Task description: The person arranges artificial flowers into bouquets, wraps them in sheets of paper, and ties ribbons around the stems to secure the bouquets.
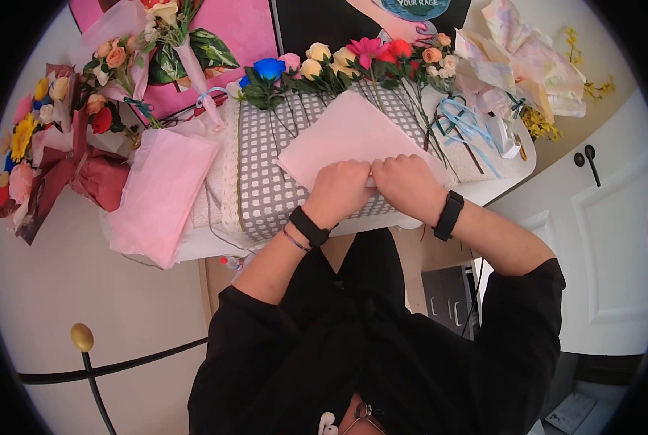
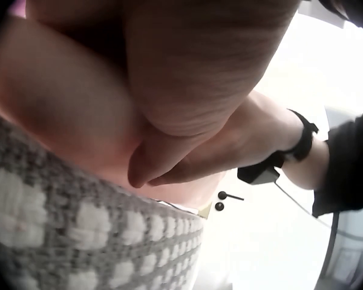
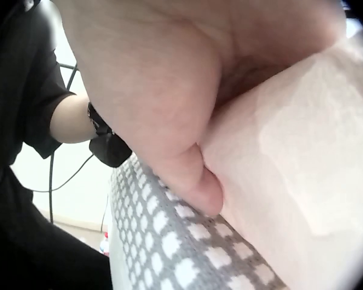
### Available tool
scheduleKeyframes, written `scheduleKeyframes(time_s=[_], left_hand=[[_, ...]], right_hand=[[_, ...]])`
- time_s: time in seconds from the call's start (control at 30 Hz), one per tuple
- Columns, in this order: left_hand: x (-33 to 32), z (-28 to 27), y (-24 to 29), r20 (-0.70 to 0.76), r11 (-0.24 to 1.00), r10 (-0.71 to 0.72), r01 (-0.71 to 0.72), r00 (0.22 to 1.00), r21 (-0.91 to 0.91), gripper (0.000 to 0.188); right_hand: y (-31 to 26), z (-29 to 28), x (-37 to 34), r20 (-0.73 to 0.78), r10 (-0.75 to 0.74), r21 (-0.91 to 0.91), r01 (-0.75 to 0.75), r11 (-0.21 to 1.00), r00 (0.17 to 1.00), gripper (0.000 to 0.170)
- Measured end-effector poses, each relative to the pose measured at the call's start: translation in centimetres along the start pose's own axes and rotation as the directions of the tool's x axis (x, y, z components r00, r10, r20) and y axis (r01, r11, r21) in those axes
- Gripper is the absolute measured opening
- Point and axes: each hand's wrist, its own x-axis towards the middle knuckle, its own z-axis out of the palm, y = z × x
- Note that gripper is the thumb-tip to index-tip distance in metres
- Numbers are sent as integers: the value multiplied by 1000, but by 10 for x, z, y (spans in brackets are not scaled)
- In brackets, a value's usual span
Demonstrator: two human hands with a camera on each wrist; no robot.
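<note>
A pale pink sheet of wrapping paper (image 1: 349, 130) lies at an angle over the grey checked cloth (image 1: 262, 188). Side by side at its near edge, the left hand (image 1: 340, 190) and the right hand (image 1: 409, 190) pinch the paper, thumbs close together. In the left wrist view the left hand (image 2: 193, 66) has its thumb against the paper's edge, the other hand just beyond. The right wrist view shows the right hand (image 3: 163, 90) with its thumb on the pink paper (image 3: 290, 157) and its fingers partly hidden behind it.
Artificial flowers, with a blue rose (image 1: 269, 69) among them, line the cloth's far side. More pink sheets (image 1: 161, 196) lie left. A dark red bouquet (image 1: 84, 163) stands far left, a pale wrapped bouquet (image 1: 527, 72) back right. Light blue ribbon (image 1: 465, 119) lies right of the paper.
</note>
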Motion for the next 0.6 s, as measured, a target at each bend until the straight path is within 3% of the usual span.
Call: scheduleKeyframes(time_s=[0.03, 0.07, 0.17, 0.3, 0.37, 0.47, 0.5, 0.57, 0.6], left_hand=[[-2, 2, 0, -206, 988, 130, -109, 970, 108, 28], [-3, 3, 0, -387, 953, 272, -191, 881, 235, 28], [-4, 11, 4, -461, 945, 295, -186, 837, 268, 27], [-2, 24, -1, -419, 960, 273, -216, 866, 178, 27], [2, 24, -3, -259, 991, 134, -136, 956, 11, 28], [3, 15, -5, -129, 993, 100, -106, 987, -46, 28], [2, 10, -4, -126, 993, 106, -113, 986, -47, 28], [-2, 4, 0, -414, 949, 305, -241, 857, 202, 27], [-3, 5, 0, -411, 947, 313, -250, 856, 201, 27]], right_hand=[[5, 0, -1, 65, 21, -11, -21, 1000, 998, 12], [8, 0, -1, 128, 43, -22, -41, 999, 991, 13], [12, -25, 5, 213, 100, 47, -112, 993, 972, 10], [13, -20, 3, 164, 63, 62, -74, 995, 985, 8], [3, -14, 2, -2, -25, -27, 25, 999, 1000, 9], [-2, -5, 1, 3, 10, -45, -9, 999, 1000, 7], [-1, -5, 1, 4, 16, -47, -16, 999, 1000, 7], [4, -7, -1, 99, 68, 106, -78, 991, 993, 8], [7, -12, 1, 100, 77, 104, -87, 991, 992, 8]])
